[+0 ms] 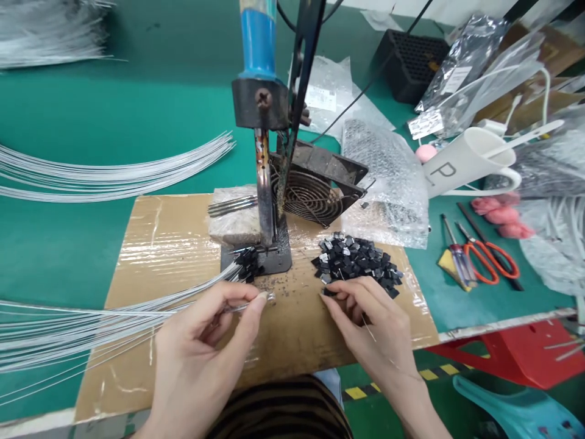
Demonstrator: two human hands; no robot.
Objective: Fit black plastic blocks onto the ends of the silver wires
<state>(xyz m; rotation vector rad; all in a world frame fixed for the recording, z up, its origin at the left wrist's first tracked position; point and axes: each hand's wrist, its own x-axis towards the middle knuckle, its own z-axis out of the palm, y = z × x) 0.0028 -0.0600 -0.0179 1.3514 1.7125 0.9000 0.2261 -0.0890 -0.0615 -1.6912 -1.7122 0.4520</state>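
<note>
Green table mat (91, 110); taped cardboard sheet (173, 244); small black fan (315, 189) behind the stand; bubble wrap (386, 183); white mug (461, 161) lying on its side; orange-handled scissors (489, 259) next to a screwdriver (457, 253); black tray (411, 61); silver foil bags (461, 67); red plastic piece (516, 353) lower right

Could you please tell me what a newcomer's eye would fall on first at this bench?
Probably the upright soldering iron with the blue handle, clamped at centre over the taped cardboard board. Next, the pile of small black parts at the right hand, and the white wires fanning in from the left, one pinched by the left hand.
</note>
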